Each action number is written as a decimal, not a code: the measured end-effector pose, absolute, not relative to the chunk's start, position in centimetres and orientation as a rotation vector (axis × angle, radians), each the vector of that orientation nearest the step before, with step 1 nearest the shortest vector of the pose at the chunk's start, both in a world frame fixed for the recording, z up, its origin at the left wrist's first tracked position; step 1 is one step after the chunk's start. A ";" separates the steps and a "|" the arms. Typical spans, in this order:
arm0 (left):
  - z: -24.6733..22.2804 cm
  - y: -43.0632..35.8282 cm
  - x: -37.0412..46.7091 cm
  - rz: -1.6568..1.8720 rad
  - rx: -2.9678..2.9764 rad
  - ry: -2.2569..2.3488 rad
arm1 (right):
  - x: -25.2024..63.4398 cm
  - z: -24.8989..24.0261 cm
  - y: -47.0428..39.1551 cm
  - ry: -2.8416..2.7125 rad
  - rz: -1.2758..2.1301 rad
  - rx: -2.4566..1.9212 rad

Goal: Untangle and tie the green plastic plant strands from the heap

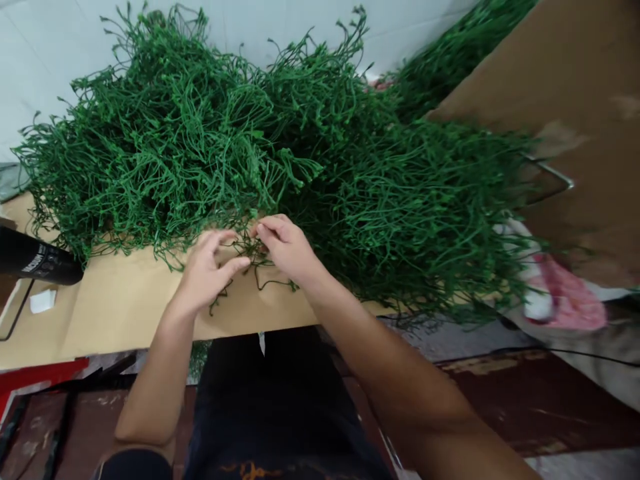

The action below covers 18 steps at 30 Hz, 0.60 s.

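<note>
A large heap of thin green plastic-looking plant stems (200,133) with small budded tips spreads over the cardboard-covered table. At its front edge, my right hand (290,248) is closed in a pinch on a green stem; the exact grip is partly hidden by the fingers. Just left of it, my left hand (207,270) has thumb and fingers apart, close to the same stems but gripping nothing that I can see. A few loose dark green stems (257,273) lie on the cardboard (135,300) between and below the hands.
A black bottle (40,257) lies at the left beside a white scrap (43,301). A big cardboard sheet (565,100) leans at the right, near a metal wire loop (570,183) and a pink and white cloth (570,293). White wall (45,47) behind.
</note>
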<state>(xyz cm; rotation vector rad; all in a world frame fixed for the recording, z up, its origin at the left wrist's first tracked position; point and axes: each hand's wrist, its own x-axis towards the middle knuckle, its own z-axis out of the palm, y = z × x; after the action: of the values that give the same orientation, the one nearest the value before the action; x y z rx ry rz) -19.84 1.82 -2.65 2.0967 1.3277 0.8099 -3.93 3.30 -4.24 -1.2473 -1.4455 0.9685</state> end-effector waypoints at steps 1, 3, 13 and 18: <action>-2.4 2.8 -19.7 0.894 2.147 1.386 | -3.6 -4.0 3.0 -1.512 0.821 -1.270; -2.1 4.8 -18.7 0.934 2.283 1.444 | -3.3 -3.4 2.4 -1.635 0.574 -1.301; -4.5 11.3 -18.0 0.890 2.446 1.583 | 0.8 0.9 -2.0 -1.653 0.340 -1.218; -4.5 12.4 -18.9 0.493 2.518 1.700 | 3.1 1.8 -4.3 -1.481 0.425 -0.987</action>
<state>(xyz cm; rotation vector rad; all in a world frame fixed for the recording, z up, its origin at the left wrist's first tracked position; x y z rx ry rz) -18.88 12.44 -4.54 2.5179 1.7000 0.4929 3.06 -4.32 1.85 -0.9869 -1.4808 0.4245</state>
